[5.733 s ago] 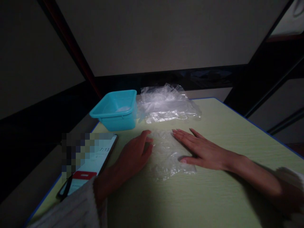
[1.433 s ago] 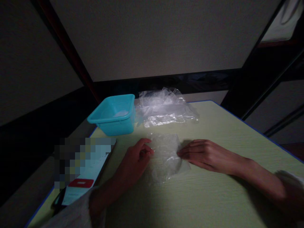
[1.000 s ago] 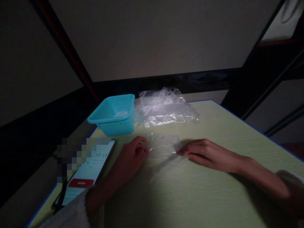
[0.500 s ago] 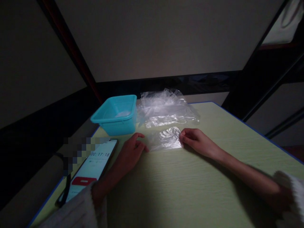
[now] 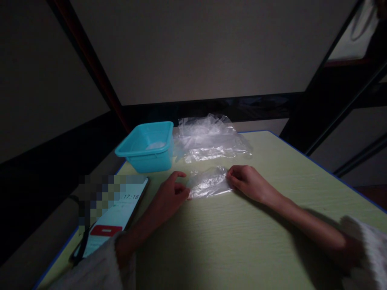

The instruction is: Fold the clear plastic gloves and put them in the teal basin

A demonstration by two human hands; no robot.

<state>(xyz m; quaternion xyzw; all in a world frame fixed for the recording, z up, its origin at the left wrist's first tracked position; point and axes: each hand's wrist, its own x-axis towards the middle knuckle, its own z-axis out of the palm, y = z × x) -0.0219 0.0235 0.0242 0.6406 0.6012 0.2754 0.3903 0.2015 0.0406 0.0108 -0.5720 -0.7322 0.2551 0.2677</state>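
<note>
A small clear plastic bag, wrinkled and shiny, lies across the middle of the table between my hands. My right hand pinches its right edge with thumb and fingers together. On the other side, my left hand has its thumb and a curled finger at the bag's lower left corner, while the index finger reaches out apart from them. Behind the bag, a heap of clear plastic bags rests at the back of the table.
A turquoise plastic basket with something whitish inside stands at the back left. Left of my left forearm, a phone with a lit timer screen lies on the yellow-green table. A wall panel rises behind.
The small bag has shifted slightly toward me, and its wrinkles have changed. My left thumb has come down onto its left corner. My right hand keeps its pinch.
</note>
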